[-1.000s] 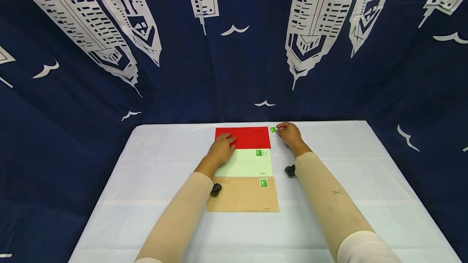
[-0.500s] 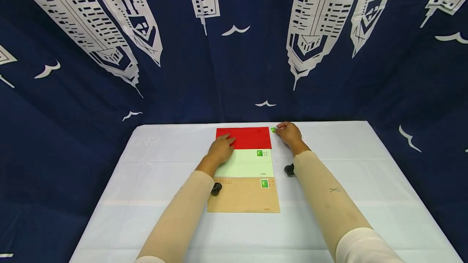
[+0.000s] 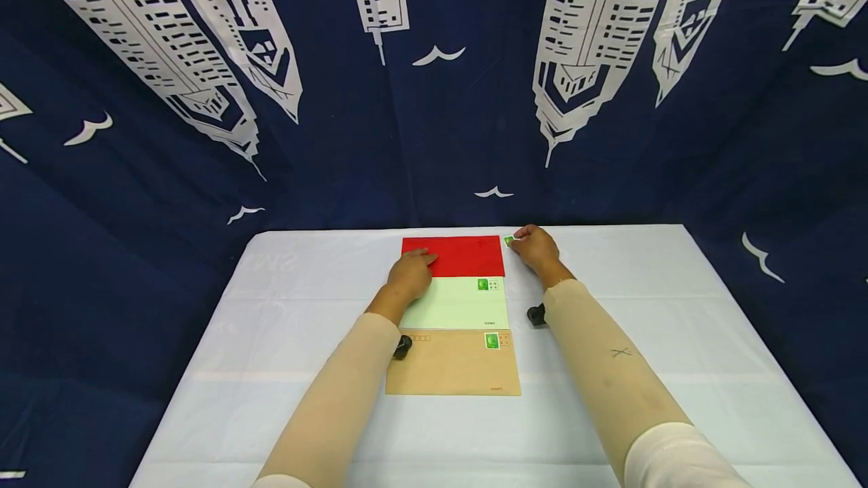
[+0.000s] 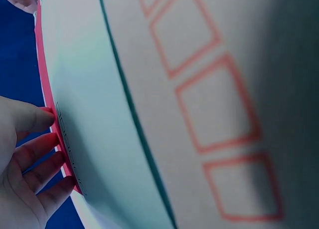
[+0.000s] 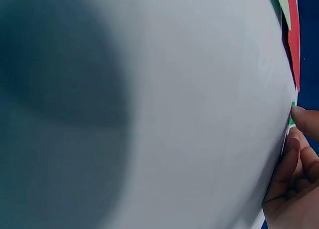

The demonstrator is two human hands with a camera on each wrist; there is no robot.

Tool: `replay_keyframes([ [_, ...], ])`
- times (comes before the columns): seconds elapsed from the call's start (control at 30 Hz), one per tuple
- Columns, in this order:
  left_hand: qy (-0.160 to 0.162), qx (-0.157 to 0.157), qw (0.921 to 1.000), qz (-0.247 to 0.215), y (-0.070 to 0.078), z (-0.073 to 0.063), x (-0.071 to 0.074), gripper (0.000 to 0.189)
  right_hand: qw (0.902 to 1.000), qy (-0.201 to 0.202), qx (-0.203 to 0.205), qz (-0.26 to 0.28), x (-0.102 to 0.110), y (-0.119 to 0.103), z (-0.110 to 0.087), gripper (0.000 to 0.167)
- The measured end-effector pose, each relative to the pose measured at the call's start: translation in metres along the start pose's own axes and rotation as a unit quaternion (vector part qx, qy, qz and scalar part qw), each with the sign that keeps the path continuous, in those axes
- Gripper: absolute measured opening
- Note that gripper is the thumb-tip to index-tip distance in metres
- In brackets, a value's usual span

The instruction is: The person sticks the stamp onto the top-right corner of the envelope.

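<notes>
My left hand rests with spread fingers on the left part of a red envelope at the table's far edge. In the left wrist view, the fingertips lie on that envelope's red strip. Just right of it, my right hand pinches a small green stamp with a white border. The right wrist view shows the thumb against the green stamp, the other fingers curled below. Nearer are a pale green envelope and a brown envelope, each bearing a green stamp at its upper right.
The three envelopes lie in a column on a white-covered table. Behind the table hangs a dark blue cloth printed with white buildings and birds. A black wrist camera sits under the right forearm.
The right fingertips have closed over the stamp's right side, and the stamp has tilted slightly. The left hand stays on the red envelope with little movement.
</notes>
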State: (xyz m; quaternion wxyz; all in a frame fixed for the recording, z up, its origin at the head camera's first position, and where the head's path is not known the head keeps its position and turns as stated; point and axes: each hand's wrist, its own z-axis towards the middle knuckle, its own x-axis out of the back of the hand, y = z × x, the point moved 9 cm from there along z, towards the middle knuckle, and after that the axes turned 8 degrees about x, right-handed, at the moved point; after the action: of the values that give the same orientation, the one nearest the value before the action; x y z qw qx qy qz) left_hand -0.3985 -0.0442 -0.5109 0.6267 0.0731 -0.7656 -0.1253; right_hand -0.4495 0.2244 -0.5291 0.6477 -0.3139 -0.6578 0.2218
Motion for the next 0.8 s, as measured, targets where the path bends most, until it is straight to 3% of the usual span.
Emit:
replay_keyframes([
  [0.43,-0.007,-0.002,0.9994,0.032,0.001,0.000,-0.002,0.049,0.9997,0.010,0.006,0.021,0.006,0.003,0.000,0.015],
  [0.8,-0.008,-0.001,0.9997,0.025,0.001,0.000,-0.003,0.048,0.9955,-0.006,-0.019,0.093,0.003,0.010,0.002,0.015],
])
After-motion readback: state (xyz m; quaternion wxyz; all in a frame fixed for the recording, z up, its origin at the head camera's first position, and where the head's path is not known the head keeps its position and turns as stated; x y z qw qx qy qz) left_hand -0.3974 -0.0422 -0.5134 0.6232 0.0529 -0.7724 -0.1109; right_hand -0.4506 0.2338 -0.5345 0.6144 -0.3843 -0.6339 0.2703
